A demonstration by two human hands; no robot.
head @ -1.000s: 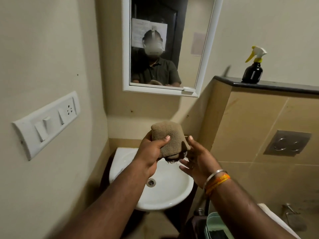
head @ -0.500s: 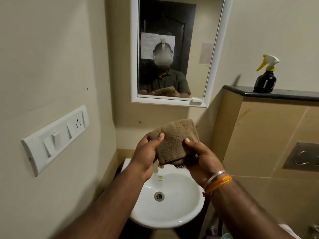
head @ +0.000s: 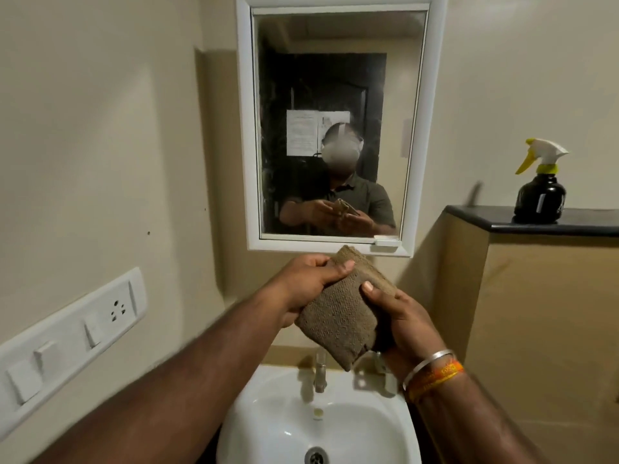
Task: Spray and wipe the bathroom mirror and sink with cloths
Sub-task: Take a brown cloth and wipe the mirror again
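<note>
Head camera view, looking forward and down: cream-painted walls [head: 100, 145] fill most of the picture, meeting in a corner behind the fittings. On the facing wall hangs a rectangular mirror in a white frame [head: 338, 128]; its glass reflects a person in a dark green shirt holding a cloth in both hands before a dark door with a paper sheet on it. Below the mirror sits a round white ceramic sink [head: 268, 426], with a chrome tap [head: 320, 371] at its back edge and a metal drain [head: 316, 456] at the bottom of the bowl. To the right stands a tan tiled half-wall [head: 542, 313] topped by a black stone ledge [head: 475, 217]. On the left wall runs a long white switch panel with a socket [head: 72, 333]. A black spray bottle with a white-and-yellow trigger head [head: 540, 185] stands upright on the ledge, well apart from the hands. Between the mirror and the sink, a folded brown terry cloth [head: 341, 313] is held in the air. The left hand [head: 306, 283] grips its upper left edge, thumb on top. The right hand [head: 402, 323] grips its right side, thumb pressed on the front, with a silver bangle and an orange band [head: 435, 368] on that wrist.
</note>
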